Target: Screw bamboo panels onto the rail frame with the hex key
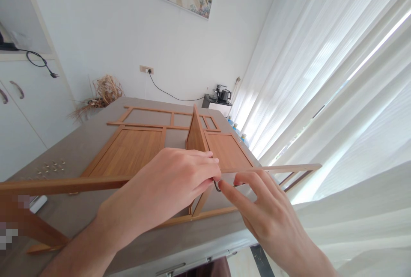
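Observation:
My left hand (180,174) reaches across the wooden frame (96,183), its fingers closed over the joint where an upright wooden panel (196,133) meets the front rail. A bent metal hex key (217,187) sticks out just beside the left fingertips. From the right, my right hand (266,202) has its bent fingers at this key, one fingertip touching the curve. The key's inner end is hidden by the left fingers. Flat wooden panels (128,146) set in the frame lie behind the hands.
Several small metal fasteners (51,167) lie at left on the grey tabletop (61,148). A white object (38,204) is partly hidden under the frame. Dried stalks (107,90) and a kettle (224,94) stand beyond the table. White curtains (308,54) hang along the right.

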`<state>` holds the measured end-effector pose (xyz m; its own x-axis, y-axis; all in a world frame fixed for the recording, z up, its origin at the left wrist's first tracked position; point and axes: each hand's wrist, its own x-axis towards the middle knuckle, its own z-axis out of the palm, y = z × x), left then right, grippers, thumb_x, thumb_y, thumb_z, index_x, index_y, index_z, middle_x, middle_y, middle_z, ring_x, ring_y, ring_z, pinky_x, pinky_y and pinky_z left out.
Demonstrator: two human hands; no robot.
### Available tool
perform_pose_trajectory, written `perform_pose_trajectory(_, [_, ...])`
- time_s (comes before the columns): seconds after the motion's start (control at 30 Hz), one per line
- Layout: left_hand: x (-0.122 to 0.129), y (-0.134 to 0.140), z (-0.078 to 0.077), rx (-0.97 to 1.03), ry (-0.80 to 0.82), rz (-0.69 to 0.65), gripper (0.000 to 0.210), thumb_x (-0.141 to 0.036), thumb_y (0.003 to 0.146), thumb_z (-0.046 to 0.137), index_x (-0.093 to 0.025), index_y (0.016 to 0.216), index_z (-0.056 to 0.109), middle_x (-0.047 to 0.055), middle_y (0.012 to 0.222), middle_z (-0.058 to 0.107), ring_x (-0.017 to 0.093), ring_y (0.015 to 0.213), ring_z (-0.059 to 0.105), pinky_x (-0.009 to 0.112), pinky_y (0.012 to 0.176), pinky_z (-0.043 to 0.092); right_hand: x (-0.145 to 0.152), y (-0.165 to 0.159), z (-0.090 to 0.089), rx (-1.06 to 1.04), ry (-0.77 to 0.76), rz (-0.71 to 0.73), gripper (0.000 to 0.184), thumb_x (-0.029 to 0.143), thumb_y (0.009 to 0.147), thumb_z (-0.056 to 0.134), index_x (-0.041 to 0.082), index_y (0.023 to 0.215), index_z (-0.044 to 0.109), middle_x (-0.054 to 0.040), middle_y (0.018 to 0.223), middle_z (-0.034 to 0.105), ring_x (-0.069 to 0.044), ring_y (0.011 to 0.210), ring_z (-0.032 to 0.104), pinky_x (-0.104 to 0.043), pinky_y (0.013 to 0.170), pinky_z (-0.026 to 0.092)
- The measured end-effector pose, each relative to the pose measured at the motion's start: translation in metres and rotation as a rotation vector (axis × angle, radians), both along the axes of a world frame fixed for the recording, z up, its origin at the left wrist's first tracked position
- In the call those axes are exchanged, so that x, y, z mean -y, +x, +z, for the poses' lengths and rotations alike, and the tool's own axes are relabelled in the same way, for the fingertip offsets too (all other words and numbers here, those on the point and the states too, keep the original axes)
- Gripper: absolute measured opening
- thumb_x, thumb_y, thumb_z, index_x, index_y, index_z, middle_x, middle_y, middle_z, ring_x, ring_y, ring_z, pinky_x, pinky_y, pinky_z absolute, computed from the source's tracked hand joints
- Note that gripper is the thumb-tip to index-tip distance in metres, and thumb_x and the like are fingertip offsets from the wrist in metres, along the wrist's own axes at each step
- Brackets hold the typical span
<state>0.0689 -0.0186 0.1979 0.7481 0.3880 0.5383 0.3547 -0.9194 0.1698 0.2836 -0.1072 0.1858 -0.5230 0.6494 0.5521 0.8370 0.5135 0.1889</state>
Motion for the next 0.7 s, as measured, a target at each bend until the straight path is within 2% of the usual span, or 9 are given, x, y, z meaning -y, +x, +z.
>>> perform_pose_trajectory(0.2, [-0.001,0.001,-0.002,0.038,0.03,-0.004,0.016,-0.018,0.095,0.056,-0.022,0.086,0.069,0.002,0.099,0.075,0.019,0.103,0.071,0.028,0.094,0.053,0.0,-0.006,0.013,0.102,0.078,0.026,0.032,0.005,0.099,0.038,0.016,0.11,0.067,-0.007,0.09,0.06,-0.019,0.082,0.051,-0.032,0.07,0.041])
perform_pose_trajectory(0.37, [-0.002,0.001,-0.002,0.034,0.034,-0.009,0.015,-0.018,0.095,0.056,-0.022,0.087,0.068,0.001,0.099,0.075,0.019,0.104,0.07,0.028,0.094,0.053,-0.002,-0.004,0.014,0.098,0.045,0.028,0.031,0.008,0.101,0.039,0.017,0.112,0.066,-0.0068,0.091,0.061,-0.019,0.081,0.051,-0.033,0.07,0.041])
perform_pose_trajectory(0.57, [-0.001,0.0,0.001,-0.01,-0.003,-0.009,0.014,-0.022,0.097,0.056,-0.025,0.087,0.065,-0.003,0.105,0.074,0.017,0.109,0.068,0.027,0.095,0.052,-0.002,0.001,0.007,0.035,-0.01,0.021,0.036,0.004,0.097,0.04,0.02,0.117,0.065,-0.0077,0.098,0.06,-0.019,0.081,0.05,-0.031,0.068,0.043])
perform_pose_trajectory(0.7, [-0.001,0.0,0.001,-0.014,-0.014,-0.008,0.018,-0.024,0.099,0.054,-0.025,0.084,0.065,-0.004,0.106,0.074,0.016,0.111,0.067,0.026,0.094,0.052,-0.005,0.001,-0.006,-0.151,-0.078,0.027,0.03,0.005,0.095,0.047,0.021,0.113,0.065,-0.0059,0.094,0.06,-0.016,0.078,0.053,-0.028,0.067,0.046])
